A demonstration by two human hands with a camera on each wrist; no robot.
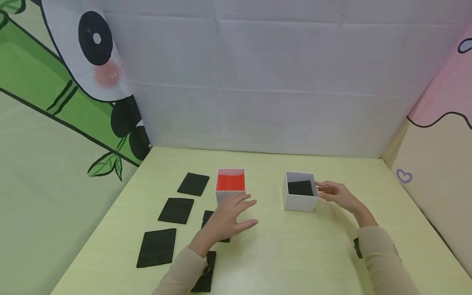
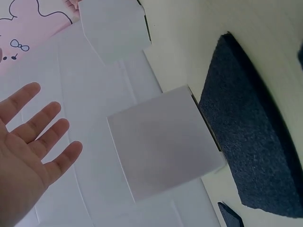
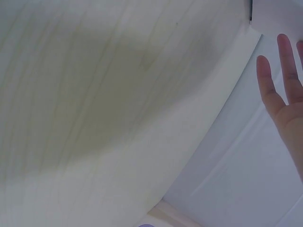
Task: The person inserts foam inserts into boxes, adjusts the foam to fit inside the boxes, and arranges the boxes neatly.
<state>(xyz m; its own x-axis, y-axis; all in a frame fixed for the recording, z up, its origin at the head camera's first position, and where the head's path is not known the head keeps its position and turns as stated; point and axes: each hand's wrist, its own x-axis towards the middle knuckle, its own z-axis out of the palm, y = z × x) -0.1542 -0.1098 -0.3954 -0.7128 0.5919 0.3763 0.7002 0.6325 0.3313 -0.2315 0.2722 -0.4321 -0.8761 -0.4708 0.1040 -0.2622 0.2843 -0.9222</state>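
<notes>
White box (image 1: 300, 203), plain-sided, black material (image 1: 300, 188) inside, stands immediately left of the right hand (image 1: 341, 197), fingers extended and parted; remotely, I cannot tell whether they touch it. Beyond the left hand (image 1: 228, 216), fingers spread, I see a red-lined box (image 1: 224, 197).

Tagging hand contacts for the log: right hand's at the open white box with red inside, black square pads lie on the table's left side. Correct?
One error: the open white box at the right hand has a black piece inside, not red, per the head view. The black square pads on the table's left side stand.
</notes>
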